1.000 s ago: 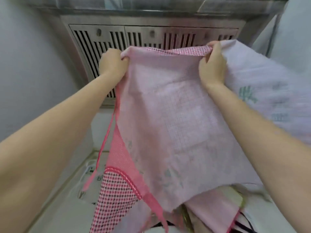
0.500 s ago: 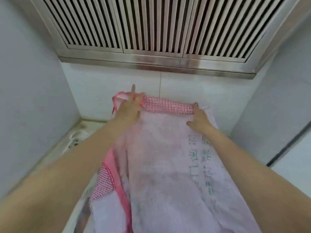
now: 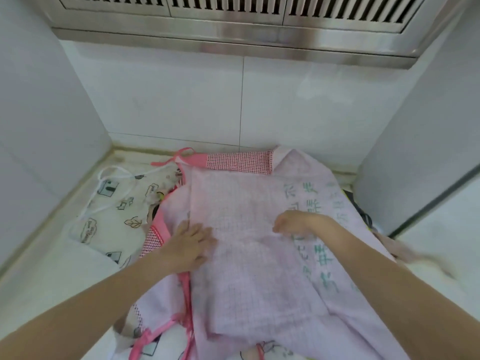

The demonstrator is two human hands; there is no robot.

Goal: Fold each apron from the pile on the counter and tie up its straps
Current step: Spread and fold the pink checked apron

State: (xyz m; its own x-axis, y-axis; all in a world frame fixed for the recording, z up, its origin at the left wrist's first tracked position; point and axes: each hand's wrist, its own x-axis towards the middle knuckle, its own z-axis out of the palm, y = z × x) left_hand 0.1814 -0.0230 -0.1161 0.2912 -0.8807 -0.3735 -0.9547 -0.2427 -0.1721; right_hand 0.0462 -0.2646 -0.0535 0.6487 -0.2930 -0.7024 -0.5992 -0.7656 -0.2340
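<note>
A pale pink checked apron (image 3: 249,268) lies spread face down on the counter, its red-checked top band (image 3: 239,162) at the far edge and faint green lettering showing through on the right. Pink straps (image 3: 187,302) trail off its left side toward me. My left hand (image 3: 189,245) rests flat on the cloth near its left edge, fingers apart. My right hand (image 3: 296,222) lies on the cloth to the right, fingers loosely curled and blurred, gripping nothing that I can see.
A white printed apron (image 3: 111,211) with a white string lies on the white counter (image 3: 52,276) at the left, partly under the pink one. More cloth (image 3: 363,211) peeks out at the right. Tiled walls enclose three sides; a steel hood (image 3: 233,24) hangs above.
The apron came down from being held up by its top corners and now lies flat. Both hands let go of the top band and moved back toward me onto the middle of the cloth.
</note>
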